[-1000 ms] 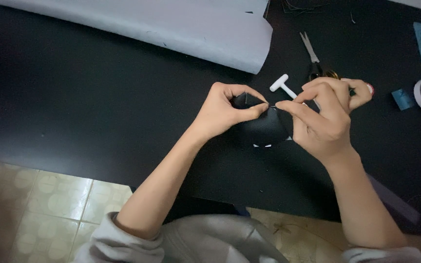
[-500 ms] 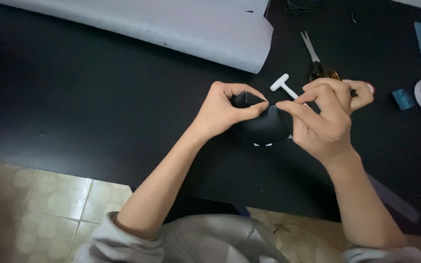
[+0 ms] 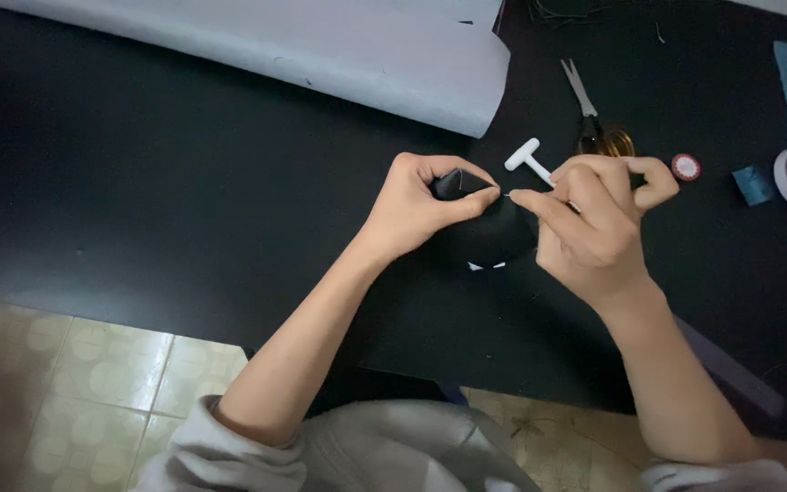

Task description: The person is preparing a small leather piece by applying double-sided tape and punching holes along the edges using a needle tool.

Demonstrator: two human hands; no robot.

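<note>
Stitching on a small black fabric piece

Fingers of both hands meet over the black table (image 3: 184,182). My left hand (image 3: 416,205) pinches the black fabric piece (image 3: 489,232) between thumb and forefinger, holding its top edge up just above the tabletop. My right hand (image 3: 594,228) is closed in a fine pinch right at that edge, thumb and forefinger tips almost touching the left thumb; a thin bright line shows between them, which I take for a needle, though it is too small to be sure.

I judge this to be mid-stitch, with the point at or just through the fabric edge. The next move calls for a steady left grip so the edge does not fold, and a clean, straight pull from the right hand.

Just behind my right hand lies a white T-shaped tool (image 3: 528,159), with scissors (image 3: 594,114) beyond it. A grey sheet (image 3: 321,55) lies across the far side, and a small blue spool (image 3: 754,184) sits well to the right.
</note>
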